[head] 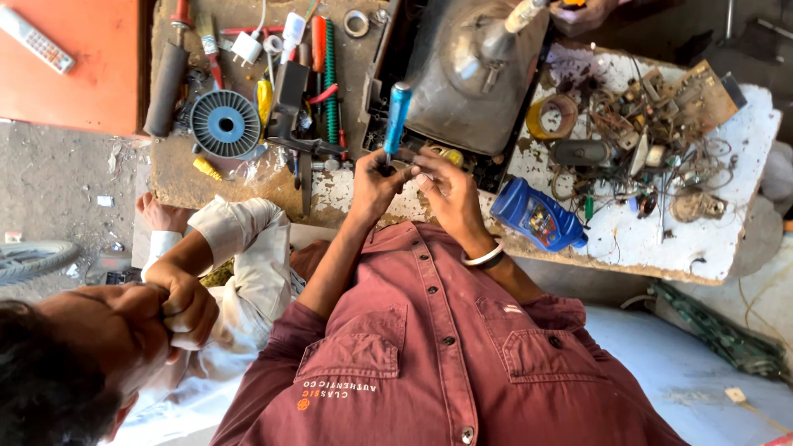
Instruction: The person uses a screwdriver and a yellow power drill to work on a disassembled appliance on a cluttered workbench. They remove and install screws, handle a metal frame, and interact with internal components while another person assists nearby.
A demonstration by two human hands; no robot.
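My left hand (373,183) grips the lower shaft of a screwdriver with a blue handle (396,111), which stands nearly upright over the front edge of the workbench (661,248). My right hand (446,194), with a white and black bangle at the wrist, meets it at the tip and pinches a small yellowish part (450,155). What the tip touches is hidden by my fingers. My maroon shirt fills the lower middle of the view.
A grey metal casing (475,74) lies just beyond my hands. A blue bottle (537,216), a tape roll (552,116) and tangled wires (661,132) lie to the right. Left are a ribbed blue-grey wheel (225,124) and several tools. A person in white (248,264) sits at lower left.
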